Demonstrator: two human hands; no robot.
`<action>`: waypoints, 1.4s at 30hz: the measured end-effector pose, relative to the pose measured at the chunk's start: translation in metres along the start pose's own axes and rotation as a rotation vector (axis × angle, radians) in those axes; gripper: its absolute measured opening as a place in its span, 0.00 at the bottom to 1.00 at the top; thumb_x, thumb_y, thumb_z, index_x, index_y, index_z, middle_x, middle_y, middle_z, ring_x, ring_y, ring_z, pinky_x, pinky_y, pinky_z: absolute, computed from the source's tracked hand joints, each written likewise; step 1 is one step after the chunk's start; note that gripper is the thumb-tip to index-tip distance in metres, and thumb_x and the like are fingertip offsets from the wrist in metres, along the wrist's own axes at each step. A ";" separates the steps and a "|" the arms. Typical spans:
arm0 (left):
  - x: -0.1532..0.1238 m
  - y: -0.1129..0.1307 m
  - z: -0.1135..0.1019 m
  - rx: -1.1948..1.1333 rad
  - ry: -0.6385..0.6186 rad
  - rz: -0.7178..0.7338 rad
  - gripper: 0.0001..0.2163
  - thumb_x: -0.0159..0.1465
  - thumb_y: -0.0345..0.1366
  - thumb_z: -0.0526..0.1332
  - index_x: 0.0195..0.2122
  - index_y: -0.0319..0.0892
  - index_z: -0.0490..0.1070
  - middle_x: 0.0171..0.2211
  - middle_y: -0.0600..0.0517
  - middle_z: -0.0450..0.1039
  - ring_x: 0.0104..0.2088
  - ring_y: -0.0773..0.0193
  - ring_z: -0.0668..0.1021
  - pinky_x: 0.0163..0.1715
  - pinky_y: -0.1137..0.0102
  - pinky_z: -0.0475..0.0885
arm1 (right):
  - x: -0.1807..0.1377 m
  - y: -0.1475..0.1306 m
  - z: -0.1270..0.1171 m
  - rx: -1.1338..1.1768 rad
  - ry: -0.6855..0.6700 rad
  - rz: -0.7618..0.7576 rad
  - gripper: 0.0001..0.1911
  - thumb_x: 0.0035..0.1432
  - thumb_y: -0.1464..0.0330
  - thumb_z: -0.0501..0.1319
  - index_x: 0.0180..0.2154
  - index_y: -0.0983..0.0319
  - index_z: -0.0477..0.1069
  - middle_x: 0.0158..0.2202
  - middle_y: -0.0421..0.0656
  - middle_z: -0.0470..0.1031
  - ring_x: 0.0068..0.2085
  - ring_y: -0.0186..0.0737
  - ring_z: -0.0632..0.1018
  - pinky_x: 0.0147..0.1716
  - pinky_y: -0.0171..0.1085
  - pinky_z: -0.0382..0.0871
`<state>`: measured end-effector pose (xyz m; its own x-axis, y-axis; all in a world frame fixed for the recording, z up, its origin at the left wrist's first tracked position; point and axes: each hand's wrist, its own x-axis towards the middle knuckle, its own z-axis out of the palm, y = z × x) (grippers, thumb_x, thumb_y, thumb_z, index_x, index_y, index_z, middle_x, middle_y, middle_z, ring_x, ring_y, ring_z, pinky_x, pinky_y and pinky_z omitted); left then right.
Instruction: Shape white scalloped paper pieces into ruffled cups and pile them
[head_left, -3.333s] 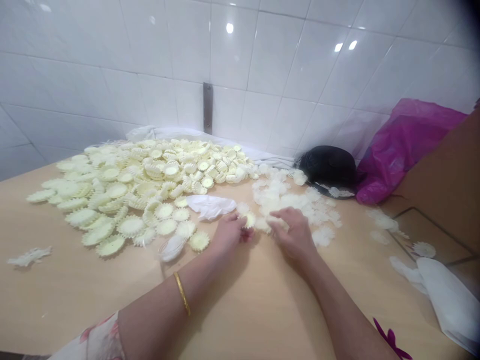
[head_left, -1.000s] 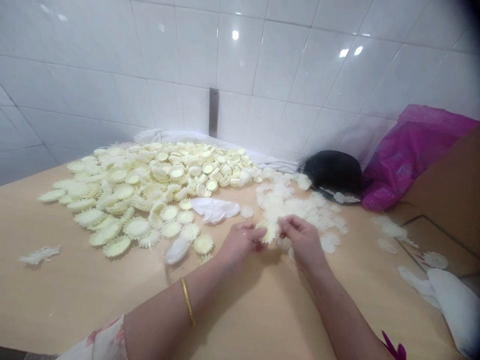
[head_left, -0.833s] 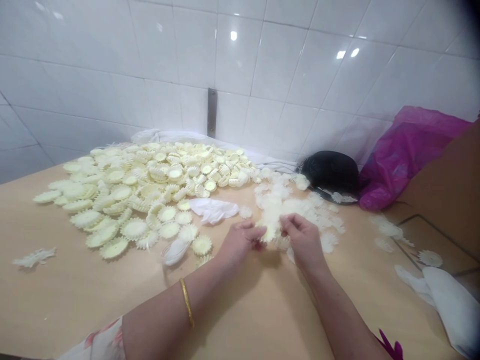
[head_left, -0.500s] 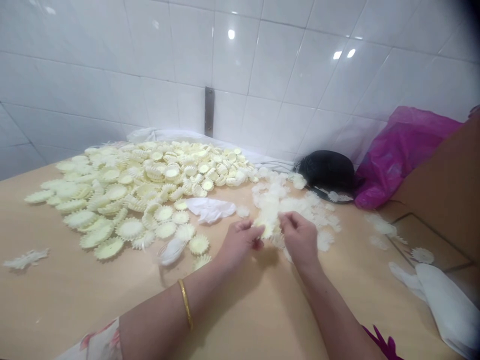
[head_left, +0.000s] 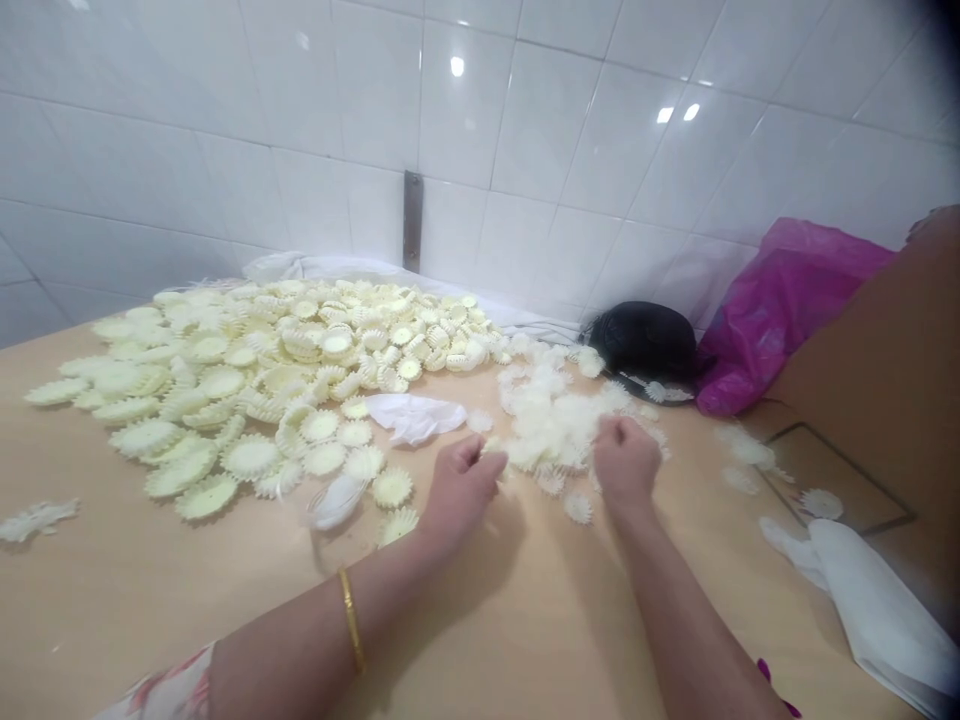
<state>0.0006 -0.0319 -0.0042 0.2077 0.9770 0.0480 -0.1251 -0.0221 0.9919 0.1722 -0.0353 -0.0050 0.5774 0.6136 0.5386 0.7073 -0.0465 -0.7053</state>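
My left hand [head_left: 461, 488], a gold bangle on its wrist, is closed in a pinch in front of the white cloth [head_left: 417, 418]. A small bit of a pale scalloped disc shows at its fingertips. My right hand [head_left: 628, 465] is closed at the right edge of a heap of thin, whitish scalloped discs [head_left: 551, 425]; what its fingers hold, if anything, is hidden. One thin loose disc [head_left: 578, 507] lies between the hands, nearer the right. Left of my left hand spreads a large pile of pale yellow cup-like scalloped pieces [head_left: 247, 400].
A bundle of white thread [head_left: 337, 502] lies before the yellow pile. Behind the thin discs sits a black rounded object [head_left: 645, 340], beside a magenta plastic bag [head_left: 787, 300]. A brown box-like surface [head_left: 885, 400] and a white sheet [head_left: 877, 600] are at right. A tiled wall [head_left: 300, 130] closes the back.
My hands have moved apart, the left slightly left and the right toward the right. The pale piece between them is now seen only at the left fingertips. The view has shifted slightly.
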 end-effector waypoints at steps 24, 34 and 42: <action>-0.003 0.003 -0.001 -0.120 -0.187 -0.238 0.06 0.47 0.31 0.62 0.20 0.37 0.65 0.16 0.57 0.62 0.17 0.74 0.64 0.19 0.75 0.55 | -0.031 -0.034 -0.005 0.419 -0.706 -0.053 0.10 0.50 0.62 0.60 0.30 0.62 0.70 0.27 0.41 0.72 0.32 0.38 0.71 0.35 0.37 0.63; 0.007 -0.005 -0.002 -0.173 -0.120 -0.198 0.05 0.49 0.30 0.62 0.23 0.37 0.64 0.17 0.56 0.63 0.17 0.74 0.64 0.20 0.75 0.59 | -0.033 -0.030 0.001 0.324 -0.633 -0.069 0.15 0.56 0.60 0.52 0.22 0.61 0.58 0.18 0.34 0.55 0.23 0.31 0.59 0.22 0.32 0.52; 0.000 -0.006 0.002 -0.293 -0.202 -0.282 0.14 0.51 0.43 0.63 0.26 0.37 0.65 0.24 0.51 0.68 0.21 0.70 0.71 0.23 0.73 0.64 | -0.037 -0.026 0.012 0.304 -0.487 0.002 0.22 0.57 0.54 0.49 0.17 0.60 0.53 0.16 0.35 0.56 0.21 0.32 0.60 0.21 0.32 0.54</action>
<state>0.0029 -0.0325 -0.0096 0.4546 0.8747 -0.1680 -0.2997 0.3279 0.8959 0.1273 -0.0479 -0.0120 0.2738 0.9093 0.3135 0.5156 0.1364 -0.8459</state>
